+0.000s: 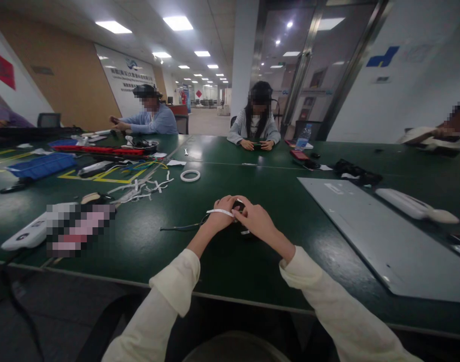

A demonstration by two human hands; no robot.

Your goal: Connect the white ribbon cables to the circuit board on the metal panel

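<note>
My left hand (221, 213) is closed round a small black object (238, 205) just above the green table, its kind mostly hidden by my fingers. My right hand (260, 222) meets it from the other side, thumb and fingertips pressed on the same object. A narrow white strip (219, 212) lies across the back of my left hand. From beneath that hand a thin dark cable (181, 228) runs left over the tabletop. A small piece with a white edge (245, 233) shows under my right hand.
A white tape roll (190, 175) and cut white strips (149, 187) lie ahead to the left. Beyond are a blue tray (41, 166) and a white device (39, 226). A large grey panel (380, 236) covers the right side. Several people sit round the table.
</note>
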